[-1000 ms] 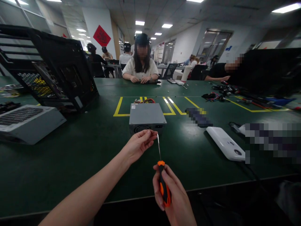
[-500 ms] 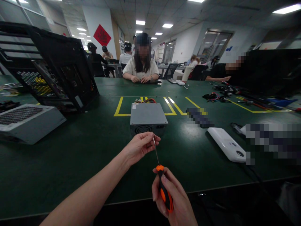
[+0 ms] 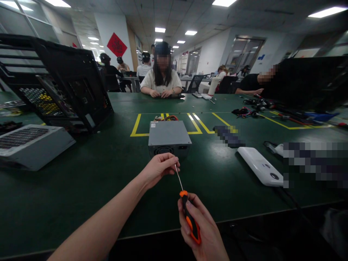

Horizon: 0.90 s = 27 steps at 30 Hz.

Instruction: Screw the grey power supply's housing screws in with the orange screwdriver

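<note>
My right hand (image 3: 199, 221) is wrapped around the black and orange handle of a screwdriver (image 3: 191, 221), its thin metal shaft pointing up and away from me. At the shaft's far end, my left hand (image 3: 161, 168) has thumb and fingers pinched together. Those fingers cover the tip, and I cannot make out whether a small piece is between them. Just beyond my left hand, a grey power supply unit (image 3: 170, 134) rests on the green table (image 3: 114, 210), its fan and socket side facing me and coloured cables behind it.
At left stand an open black computer case (image 3: 78, 87) and another grey power supply unit (image 3: 51, 150). A white oblong device (image 3: 259, 166) lies at right, with cables and tools (image 3: 258, 105) farther back. A person (image 3: 160, 81) sits across the table.
The view has shifted slightly, moving the table objects a little left in the picture. Both hands keep their hold, with the screwdriver at nearly the same angle.
</note>
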Tool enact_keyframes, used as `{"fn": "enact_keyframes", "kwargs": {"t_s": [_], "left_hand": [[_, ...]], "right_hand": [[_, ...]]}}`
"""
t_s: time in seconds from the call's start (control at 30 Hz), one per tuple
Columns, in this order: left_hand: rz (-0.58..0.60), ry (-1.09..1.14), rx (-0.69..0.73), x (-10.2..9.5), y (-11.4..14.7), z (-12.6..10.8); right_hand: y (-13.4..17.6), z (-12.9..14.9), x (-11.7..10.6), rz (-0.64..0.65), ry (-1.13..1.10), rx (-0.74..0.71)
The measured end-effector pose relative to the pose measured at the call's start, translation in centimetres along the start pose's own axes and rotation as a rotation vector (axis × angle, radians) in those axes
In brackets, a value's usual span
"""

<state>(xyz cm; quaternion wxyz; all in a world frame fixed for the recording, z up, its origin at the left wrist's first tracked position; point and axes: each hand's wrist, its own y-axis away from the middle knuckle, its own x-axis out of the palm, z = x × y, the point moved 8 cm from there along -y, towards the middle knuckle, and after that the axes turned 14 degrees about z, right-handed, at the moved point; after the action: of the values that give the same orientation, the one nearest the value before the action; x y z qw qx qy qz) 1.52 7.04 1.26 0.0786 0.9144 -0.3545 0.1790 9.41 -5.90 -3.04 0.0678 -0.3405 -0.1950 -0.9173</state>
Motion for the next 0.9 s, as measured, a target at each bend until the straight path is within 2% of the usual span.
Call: {"fn": "enact_keyframes", "kwargs": {"t_s": [0.3,0.9], "left_hand": [[-0.067,0.089,-0.004,-0.4,-0.2,0.9],[-0.064,0.096,-0.023,-0.2,-0.3,1.3]], "right_hand": [[-0.3,0.3,0.1,-0.023,-0.215,-0.047],[-0.4,0.2,0.0,-0.034,-0.263,-0.055]]}}
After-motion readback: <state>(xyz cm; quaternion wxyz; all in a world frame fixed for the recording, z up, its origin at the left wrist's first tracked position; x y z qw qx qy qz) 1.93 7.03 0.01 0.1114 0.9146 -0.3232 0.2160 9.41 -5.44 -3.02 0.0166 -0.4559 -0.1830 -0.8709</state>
